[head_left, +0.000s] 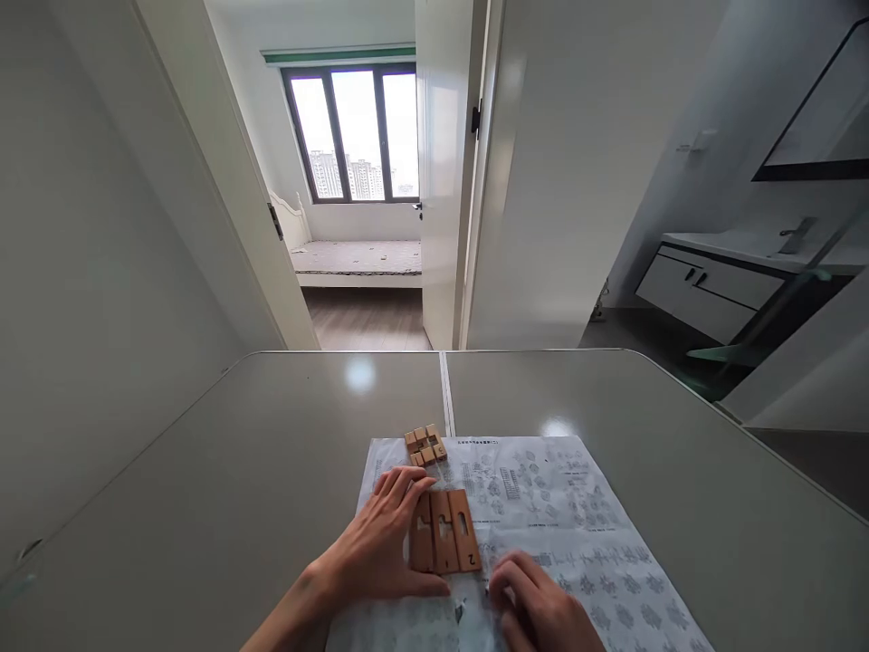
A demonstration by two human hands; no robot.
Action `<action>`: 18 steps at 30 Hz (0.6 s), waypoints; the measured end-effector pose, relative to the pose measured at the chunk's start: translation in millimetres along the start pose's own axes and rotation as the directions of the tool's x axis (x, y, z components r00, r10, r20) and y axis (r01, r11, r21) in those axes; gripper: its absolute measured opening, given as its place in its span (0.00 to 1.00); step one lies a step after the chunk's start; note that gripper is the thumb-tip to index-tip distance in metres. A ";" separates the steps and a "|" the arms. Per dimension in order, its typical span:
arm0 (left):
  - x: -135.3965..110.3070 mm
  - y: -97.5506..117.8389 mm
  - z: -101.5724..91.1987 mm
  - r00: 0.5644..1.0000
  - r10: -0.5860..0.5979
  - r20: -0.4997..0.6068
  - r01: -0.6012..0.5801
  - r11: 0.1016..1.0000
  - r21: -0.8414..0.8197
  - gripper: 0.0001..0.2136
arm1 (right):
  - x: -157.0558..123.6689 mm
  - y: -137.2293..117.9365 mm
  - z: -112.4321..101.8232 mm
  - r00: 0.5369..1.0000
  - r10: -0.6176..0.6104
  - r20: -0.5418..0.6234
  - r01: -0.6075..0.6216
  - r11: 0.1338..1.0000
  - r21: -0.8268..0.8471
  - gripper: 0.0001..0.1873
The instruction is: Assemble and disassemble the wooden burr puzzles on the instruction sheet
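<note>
Several flat reddish-brown wooden puzzle pieces (444,534) with cut-out slots lie side by side on the printed sheet (557,507). The rightmost one bears the number 2. My left hand (380,539) spans them from the left, fingers at the far edge and thumb along the near edge, covering part of the left piece. Just right of them, my right hand (536,602) rests low over the sheet with its fingers curled in; whatever they may hold is hidden. Beyond my left fingertips sits a small lighter wooden block assembly (426,445) with gaps in it.
The sheet shows rows of small printed diagrams and has a small tear near its front. It lies on a glossy grey table (272,453) with a seam (446,394) at the back. Past the table are an open door (444,181), a bed (359,258) and a sink cabinet (712,281).
</note>
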State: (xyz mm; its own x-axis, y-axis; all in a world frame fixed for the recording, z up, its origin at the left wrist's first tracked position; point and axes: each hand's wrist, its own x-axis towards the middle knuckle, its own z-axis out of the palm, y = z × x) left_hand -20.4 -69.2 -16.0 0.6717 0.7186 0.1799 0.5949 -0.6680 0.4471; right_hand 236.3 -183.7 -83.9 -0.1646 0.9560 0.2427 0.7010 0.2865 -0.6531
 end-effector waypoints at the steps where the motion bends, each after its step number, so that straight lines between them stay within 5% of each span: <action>1: -1.0 -2.8 -2.2 1.000 -0.004 0.009 0.004 1.000 0.004 0.51 | 7.1 -3.6 -6.0 1.000 0.022 0.003 -0.022 1.000 0.001 0.08; 7: -1.5 -10.2 -6.2 0.999 -0.023 0.047 0.022 1.000 0.003 0.46 | 65.3 -18.6 -35.0 0.967 0.200 0.156 -0.199 0.980 -0.021 0.17; 18: -15.7 -11.1 -25.0 0.997 0.059 0.040 -0.060 0.998 0.015 0.44 | 113.9 -23.4 -40.5 0.920 0.222 0.323 -0.196 0.974 -0.112 0.13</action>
State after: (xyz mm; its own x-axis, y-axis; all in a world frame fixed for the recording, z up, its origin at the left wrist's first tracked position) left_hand -48.6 -68.2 -1.9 0.7228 0.6696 0.1709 0.5602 -0.7126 0.4224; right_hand 229.3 -84.0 -11.9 -0.2199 0.9635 -0.1529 0.7927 0.0852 -0.6036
